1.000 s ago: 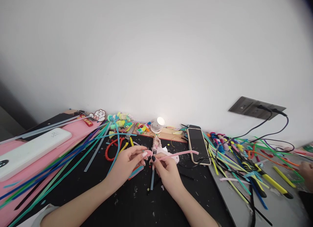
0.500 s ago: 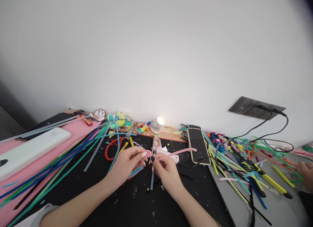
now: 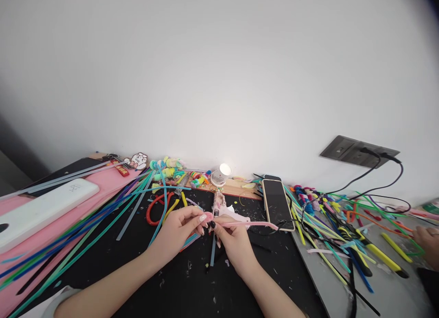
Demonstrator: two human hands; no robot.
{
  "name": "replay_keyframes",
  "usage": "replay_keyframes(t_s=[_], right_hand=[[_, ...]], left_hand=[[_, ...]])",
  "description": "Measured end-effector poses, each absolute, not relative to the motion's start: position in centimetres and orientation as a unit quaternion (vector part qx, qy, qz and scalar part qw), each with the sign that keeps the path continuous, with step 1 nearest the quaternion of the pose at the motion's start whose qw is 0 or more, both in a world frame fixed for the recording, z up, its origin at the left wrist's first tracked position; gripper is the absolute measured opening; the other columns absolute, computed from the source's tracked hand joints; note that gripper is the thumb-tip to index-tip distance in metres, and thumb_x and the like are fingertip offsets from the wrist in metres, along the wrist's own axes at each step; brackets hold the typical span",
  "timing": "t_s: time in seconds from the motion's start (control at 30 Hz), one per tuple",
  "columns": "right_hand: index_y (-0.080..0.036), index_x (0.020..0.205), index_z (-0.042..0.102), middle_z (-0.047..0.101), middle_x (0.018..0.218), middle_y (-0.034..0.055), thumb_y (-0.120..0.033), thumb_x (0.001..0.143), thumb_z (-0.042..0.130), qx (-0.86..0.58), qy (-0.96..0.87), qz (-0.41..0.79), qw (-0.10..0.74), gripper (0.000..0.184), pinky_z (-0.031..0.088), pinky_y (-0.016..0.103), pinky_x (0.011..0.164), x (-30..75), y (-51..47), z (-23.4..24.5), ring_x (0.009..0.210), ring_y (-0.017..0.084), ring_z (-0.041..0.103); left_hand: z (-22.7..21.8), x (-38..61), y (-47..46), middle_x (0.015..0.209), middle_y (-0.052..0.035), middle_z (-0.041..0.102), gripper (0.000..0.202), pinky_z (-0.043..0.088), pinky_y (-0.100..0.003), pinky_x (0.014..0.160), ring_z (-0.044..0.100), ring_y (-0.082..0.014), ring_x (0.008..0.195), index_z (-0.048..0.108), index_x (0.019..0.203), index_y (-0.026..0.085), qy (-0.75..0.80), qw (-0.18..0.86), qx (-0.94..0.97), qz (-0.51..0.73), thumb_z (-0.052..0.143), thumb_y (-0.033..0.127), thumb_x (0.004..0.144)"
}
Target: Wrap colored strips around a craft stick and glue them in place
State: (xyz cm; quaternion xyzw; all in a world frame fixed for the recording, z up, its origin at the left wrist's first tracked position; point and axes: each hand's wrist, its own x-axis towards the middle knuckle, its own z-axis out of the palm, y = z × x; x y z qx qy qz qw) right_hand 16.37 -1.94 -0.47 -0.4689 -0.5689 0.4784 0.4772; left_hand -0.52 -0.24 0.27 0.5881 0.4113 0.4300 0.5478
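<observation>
A pink pipe cleaner (image 3: 260, 224) is pinched between both hands over the black table. Its left end is curled into a small coil under the fingertips of my left hand (image 3: 181, 229). My right hand (image 3: 235, 242) grips it just beside the coil with thumb and finger, and the free tail sticks out to the right. Right behind the hands lies a pale pink glue gun (image 3: 231, 214), partly covered by them. Red-handled scissors (image 3: 154, 210) lie to the left of it, near my left hand.
A lit white paper cup (image 3: 220, 175) stands by the wall. Blue and green pipe cleaners (image 3: 92, 226) spread leftward beside a white case (image 3: 44, 213). Rightward lie a phone (image 3: 277, 204), yellow-black pliers (image 3: 377, 251) and cables below a wall socket (image 3: 358, 151). Another person's hand (image 3: 427, 240) is at the far right.
The free tail of the pink pipe cleaner has swung down, from slanting upward to nearly level. Both hands stay almost in place, still pinching it.
</observation>
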Motion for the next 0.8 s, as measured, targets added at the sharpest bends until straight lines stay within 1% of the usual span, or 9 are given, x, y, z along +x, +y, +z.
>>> replay_keyframes(t_s=[0.2, 0.37, 0.53, 0.63, 0.8], right_hand=[[-0.018, 0.083, 0.073, 0.063, 0.062, -0.0005, -0.034, 0.075, 0.065, -0.490, -0.524, 0.509, 0.475, 0.020, 0.039, 0.021, 0.045, 16.32, -1.95, -0.56, 0.047, 0.010, 0.046], [-0.017, 0.075, 0.072, 0.065, 0.060, -0.0006, -0.037, 0.073, 0.069, -0.478, -0.501, 0.539, 0.480, 0.020, 0.038, 0.021, 0.043, 16.02, -2.10, -0.14, 0.044, 0.009, 0.044], [-0.017, 0.068, 0.070, 0.064, 0.058, -0.0009, -0.040, 0.070, 0.074, -0.465, -0.496, 0.546, 0.490, 0.023, 0.039, 0.022, 0.041, 15.94, -2.16, -0.02, 0.043, 0.010, 0.044], [-0.017, 0.068, 0.070, 0.064, 0.059, -0.0011, -0.039, 0.069, 0.075, -0.460, -0.490, 0.552, 0.494, 0.023, 0.039, 0.022, 0.041, 15.94, -2.23, -0.01, 0.044, 0.010, 0.045], [-0.017, 0.071, 0.070, 0.063, 0.059, -0.0018, -0.037, 0.072, 0.073, -0.457, -0.479, 0.560, 0.499, 0.020, 0.039, 0.022, 0.042, 15.91, -2.39, -0.09, 0.044, 0.010, 0.045]], left_hand=[[0.29, -0.45, -0.20, 0.068, 0.0005, 0.064, 0.021, 0.050, -0.027, 0.066, 0.061, -0.0155, 0.062, 0.070, 0.079, 0.019, 0.423, 0.541, 0.585, 0.432, 0.061, 0.037, 0.084], [0.51, -0.33, -0.30, 0.063, 0.0021, 0.061, 0.020, 0.049, -0.026, 0.067, 0.060, -0.0147, 0.061, 0.067, 0.075, 0.018, 0.423, 0.541, 0.588, 0.427, 0.061, 0.035, 0.085], [0.63, -0.16, -0.34, 0.067, 0.0015, 0.060, 0.023, 0.049, -0.026, 0.064, 0.059, -0.0135, 0.059, 0.063, 0.070, 0.018, 0.409, 0.552, 0.588, 0.427, 0.060, 0.034, 0.086], [0.59, -0.14, -0.32, 0.068, 0.0019, 0.059, 0.025, 0.049, -0.026, 0.063, 0.058, -0.0127, 0.057, 0.061, 0.068, 0.018, 0.406, 0.552, 0.591, 0.426, 0.060, 0.035, 0.086], [0.32, -0.20, -0.33, 0.065, 0.0031, 0.057, 0.026, 0.048, -0.026, 0.062, 0.056, -0.0115, 0.055, 0.059, 0.067, 0.018, 0.396, 0.556, 0.594, 0.424, 0.059, 0.035, 0.087]])
